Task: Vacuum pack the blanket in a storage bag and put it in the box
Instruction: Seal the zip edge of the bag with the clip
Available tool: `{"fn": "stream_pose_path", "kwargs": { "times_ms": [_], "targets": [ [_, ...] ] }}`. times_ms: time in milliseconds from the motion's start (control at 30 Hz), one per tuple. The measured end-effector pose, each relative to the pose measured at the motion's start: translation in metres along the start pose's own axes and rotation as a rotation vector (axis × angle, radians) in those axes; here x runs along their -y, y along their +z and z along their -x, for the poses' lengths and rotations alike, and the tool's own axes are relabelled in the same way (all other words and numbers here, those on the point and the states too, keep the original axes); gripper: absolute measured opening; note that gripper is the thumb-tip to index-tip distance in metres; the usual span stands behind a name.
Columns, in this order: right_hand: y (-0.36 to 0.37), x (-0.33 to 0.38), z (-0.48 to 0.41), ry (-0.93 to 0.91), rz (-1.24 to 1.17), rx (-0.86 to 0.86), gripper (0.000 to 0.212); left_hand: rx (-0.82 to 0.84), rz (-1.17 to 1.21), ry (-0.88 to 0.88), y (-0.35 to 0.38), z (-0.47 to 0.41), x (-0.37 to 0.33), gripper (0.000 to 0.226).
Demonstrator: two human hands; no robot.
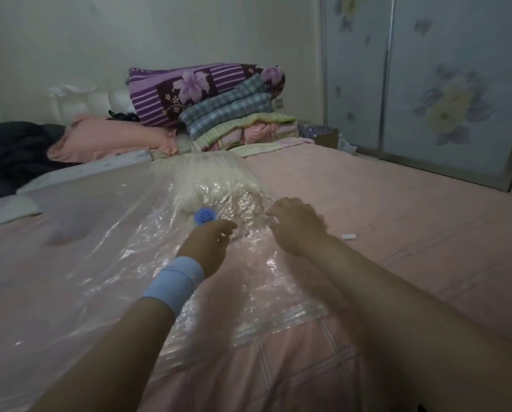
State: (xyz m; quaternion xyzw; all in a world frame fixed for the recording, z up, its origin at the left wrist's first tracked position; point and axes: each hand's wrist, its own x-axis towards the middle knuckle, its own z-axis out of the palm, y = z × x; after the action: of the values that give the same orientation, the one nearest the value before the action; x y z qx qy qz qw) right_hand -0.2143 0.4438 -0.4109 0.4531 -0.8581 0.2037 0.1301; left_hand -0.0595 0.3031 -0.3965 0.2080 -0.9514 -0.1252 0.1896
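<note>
A clear plastic storage bag (106, 233) lies flat across the pink bed. Inside it, toward the far right part, sits a cream fluffy blanket (216, 179), wrinkled under the film. A round blue valve cap (203, 215) is set in the bag over the blanket. My left hand (210, 245), with a light blue wristband, rests on the bag just below the valve, fingers curled down onto the plastic. My right hand (296, 227) lies on the bag's right edge beside the blanket, fingers bent onto the film. The bag's zip strip (281, 319) runs near me.
Folded quilts (219, 105) are stacked at the head of the bed beside a pink pillow (112, 141). Dark clothing (11, 153) lies at the far left. A small white object (348, 236) sits on the sheet to the right. A wardrobe (427, 84) stands at right.
</note>
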Motion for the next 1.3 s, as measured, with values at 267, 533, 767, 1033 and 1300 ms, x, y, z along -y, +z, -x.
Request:
{"fn": "stream_pose_path", "kwargs": {
  "times_ms": [267,533,767,1033,1300],
  "targets": [
    [0.06,0.053,-0.022,-0.122,0.086,0.266,0.088,0.017,-0.459,-0.187,-0.003,-0.002,0.103,0.096],
    [0.06,0.058,-0.016,-0.067,0.176,0.338,0.081,0.331,-0.283,-0.332,0.006,0.018,0.097,0.1],
    [0.05,0.103,-0.05,-0.043,0.19,-0.024,0.049,0.432,-0.129,-0.36,-0.045,-0.012,0.084,0.097],
    [0.058,0.114,-0.078,-0.037,0.004,0.034,0.032,-0.006,-0.117,-0.029,-0.026,-0.045,0.1,0.061],
    [0.063,0.109,-0.086,-0.055,-0.172,0.038,0.02,-0.084,-0.197,0.019,-0.009,-0.043,0.121,0.068]
  ]
}}
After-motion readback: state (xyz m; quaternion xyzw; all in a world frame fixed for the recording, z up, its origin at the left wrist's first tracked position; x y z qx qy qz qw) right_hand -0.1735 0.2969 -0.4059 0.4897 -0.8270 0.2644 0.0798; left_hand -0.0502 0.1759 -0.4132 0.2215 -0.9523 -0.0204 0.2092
